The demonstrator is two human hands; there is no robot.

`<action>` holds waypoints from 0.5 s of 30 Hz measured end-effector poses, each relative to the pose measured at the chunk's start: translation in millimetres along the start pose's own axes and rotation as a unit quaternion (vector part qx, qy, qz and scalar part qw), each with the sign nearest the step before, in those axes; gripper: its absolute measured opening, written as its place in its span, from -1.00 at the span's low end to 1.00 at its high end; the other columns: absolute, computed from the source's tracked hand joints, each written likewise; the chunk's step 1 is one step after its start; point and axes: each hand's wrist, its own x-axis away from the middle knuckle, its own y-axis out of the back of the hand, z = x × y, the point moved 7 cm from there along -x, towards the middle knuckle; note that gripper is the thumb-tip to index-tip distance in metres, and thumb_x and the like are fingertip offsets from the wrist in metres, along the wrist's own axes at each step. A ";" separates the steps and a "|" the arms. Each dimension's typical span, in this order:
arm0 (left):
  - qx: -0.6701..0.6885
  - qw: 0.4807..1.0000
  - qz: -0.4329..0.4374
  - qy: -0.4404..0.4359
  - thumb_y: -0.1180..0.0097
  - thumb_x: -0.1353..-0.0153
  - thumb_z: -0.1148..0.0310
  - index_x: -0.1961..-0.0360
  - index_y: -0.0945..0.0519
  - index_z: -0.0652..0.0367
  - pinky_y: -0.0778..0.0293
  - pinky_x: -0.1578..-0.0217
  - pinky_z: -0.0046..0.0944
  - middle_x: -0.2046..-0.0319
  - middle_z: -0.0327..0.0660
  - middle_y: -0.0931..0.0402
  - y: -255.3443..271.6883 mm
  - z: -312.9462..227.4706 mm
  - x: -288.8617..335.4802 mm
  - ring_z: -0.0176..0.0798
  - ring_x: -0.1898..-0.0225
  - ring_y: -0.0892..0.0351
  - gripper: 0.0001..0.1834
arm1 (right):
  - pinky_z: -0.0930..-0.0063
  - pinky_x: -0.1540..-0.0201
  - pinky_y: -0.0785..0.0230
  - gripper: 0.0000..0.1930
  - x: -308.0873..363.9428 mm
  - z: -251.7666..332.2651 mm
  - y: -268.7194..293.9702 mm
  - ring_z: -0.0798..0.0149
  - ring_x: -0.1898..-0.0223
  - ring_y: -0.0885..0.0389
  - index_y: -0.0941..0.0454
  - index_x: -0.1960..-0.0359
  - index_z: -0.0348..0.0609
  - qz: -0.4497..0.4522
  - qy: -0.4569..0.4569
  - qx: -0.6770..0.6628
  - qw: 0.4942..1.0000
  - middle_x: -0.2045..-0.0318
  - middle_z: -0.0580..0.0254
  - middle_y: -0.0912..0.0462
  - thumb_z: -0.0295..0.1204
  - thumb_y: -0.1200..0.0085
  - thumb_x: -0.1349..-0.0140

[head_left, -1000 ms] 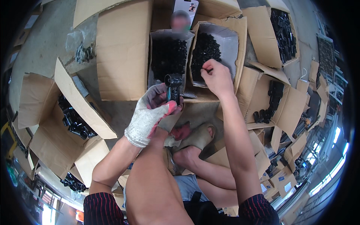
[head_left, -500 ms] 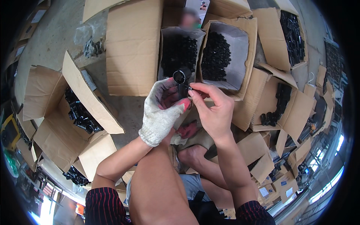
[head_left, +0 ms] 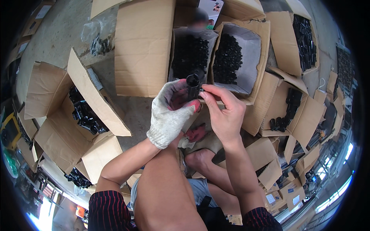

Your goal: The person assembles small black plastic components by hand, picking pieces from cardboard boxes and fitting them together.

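My left hand (head_left: pixel 166 117), in a white knit glove with a red palm side, is closed round a black tubular part (head_left: pixel 193 91). The round open end of this part points up and toward me. Against the part's right side, my right hand (head_left: pixel 228 117) is bare and closed, its thumb and forefinger pinching something tiny that I cannot make out. Just beyond both hands are two grey-lined compartments holding heaps of small black pieces (head_left: pixel 189 54) and more small black pieces (head_left: pixel 227 57). A red-palmed glove (head_left: pixel 195 133) lies below my hands, by my legs.
An open carton (head_left: pixel 50 96) at left holds glossy black parts (head_left: pixel 85 115). At right stand a carton with long black parts (head_left: pixel 304 40) and another with black tubes (head_left: pixel 289 109). A clear plastic bag (head_left: pixel 101 36) lies on the floor at far left. A card (head_left: pixel 210 11) leans behind the compartments.
The black tubular part has tilted, so its round end appears narrower. My hands stay closed at it, and the whole view has shifted slightly.
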 end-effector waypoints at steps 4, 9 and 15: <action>0.014 1.000 -0.003 -0.001 -0.39 -0.09 0.70 -0.20 -0.51 0.32 -0.60 -0.08 -0.27 -0.02 -0.10 -0.62 0.0 0.6 -0.6 -0.29 -0.05 -0.63 -0.39 | 0.51 0.38 -0.55 -0.86 0.6 -3.0 0.1 0.36 0.42 -0.74 -0.72 0.14 -0.29 -0.011 0.017 0.013 1.000 0.35 0.11 -0.76 -0.58 -0.31 -0.28; -0.013 1.000 -0.003 -0.007 -0.40 -0.07 0.69 -0.19 -0.53 0.32 -0.58 -0.09 -0.29 -0.01 -0.12 -0.63 2.6 5.8 -3.2 -0.32 -0.04 -0.62 -0.40 | 0.48 0.36 -0.54 -0.87 4.0 -7.9 -4.3 0.33 0.44 -0.72 -0.70 0.17 -0.30 -0.014 -0.059 -0.006 0.998 0.37 0.12 -0.73 -0.54 -0.31 -0.28; -0.019 1.000 -0.012 -0.006 -0.41 -0.07 0.67 -0.18 -0.54 0.32 -0.57 -0.09 -0.29 0.01 -0.14 -0.65 4.2 11.5 -4.6 -0.34 -0.01 -0.62 -0.40 | 0.29 0.37 -0.43 -0.80 -1.3 -12.7 -13.3 0.14 0.45 -0.58 -0.59 0.32 -0.28 0.010 -0.013 0.066 0.998 0.46 0.11 -0.60 -0.39 -0.26 -0.36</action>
